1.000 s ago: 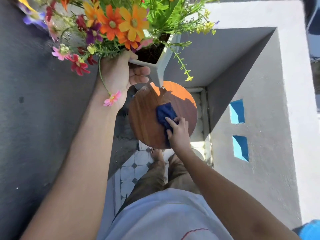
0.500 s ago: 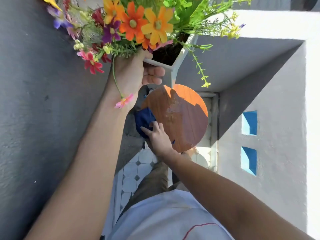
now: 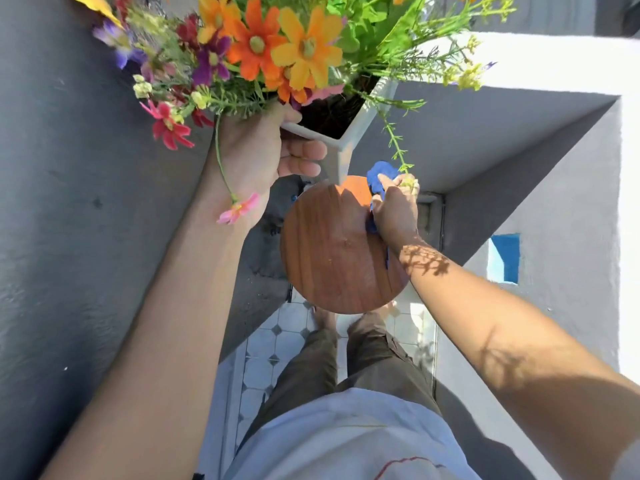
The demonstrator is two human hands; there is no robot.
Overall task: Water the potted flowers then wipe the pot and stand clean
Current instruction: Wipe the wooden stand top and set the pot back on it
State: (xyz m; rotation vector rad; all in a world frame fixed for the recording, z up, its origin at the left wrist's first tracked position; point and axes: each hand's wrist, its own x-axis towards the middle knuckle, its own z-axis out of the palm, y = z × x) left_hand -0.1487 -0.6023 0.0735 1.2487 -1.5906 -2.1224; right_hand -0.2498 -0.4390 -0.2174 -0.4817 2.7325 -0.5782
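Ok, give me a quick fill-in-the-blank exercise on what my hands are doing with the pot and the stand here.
1. The left hand holds the white flower pot lifted ____ the stand.
2. The right hand presses a ____ cloth against the stand's edge.
3. The stand's top is round and made of ____.

Missing words: above; blue; wood

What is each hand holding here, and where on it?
The left hand grips the white flower pot at its rim, thumb over the edge. The right hand clutches the bunched blue cloth against the round wooden stand's far-right edge.
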